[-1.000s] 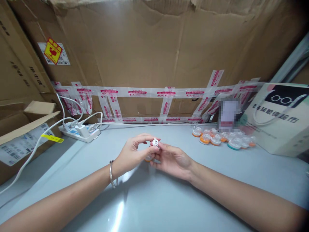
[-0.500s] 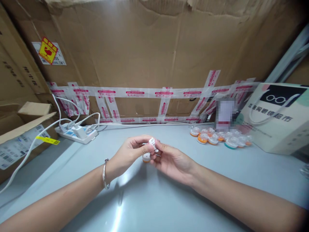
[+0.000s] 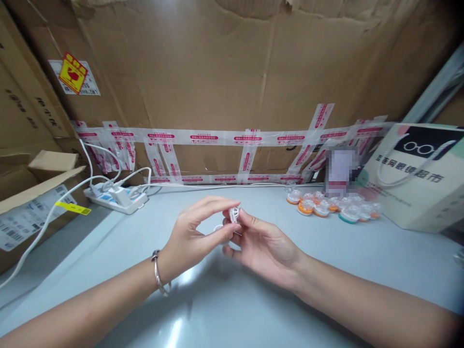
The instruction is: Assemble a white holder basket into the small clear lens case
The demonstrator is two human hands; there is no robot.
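Both hands meet above the middle of the grey table (image 3: 253, 309). My right hand (image 3: 263, 244) pinches a small white openwork plastic piece (image 3: 234, 214) at its fingertips. My left hand (image 3: 195, 234), with a silver bangle on the wrist, has its fingers closed around a small round part (image 3: 218, 227) just left of the white piece; most of that part is hidden behind the fingers. The two hands touch at the fingertips.
A cluster of several small round orange and teal capsules (image 3: 331, 207) lies at the back right, beside a white paper bag (image 3: 416, 174). A white power strip (image 3: 116, 199) with cables sits at the back left near an open cardboard box (image 3: 32, 203). Taped cardboard walls stand behind.
The hands have lowered slightly and turned. The round orange-based part seen below the fingers half a second ago is now mostly covered by my left hand, whose index finger has stretched out.
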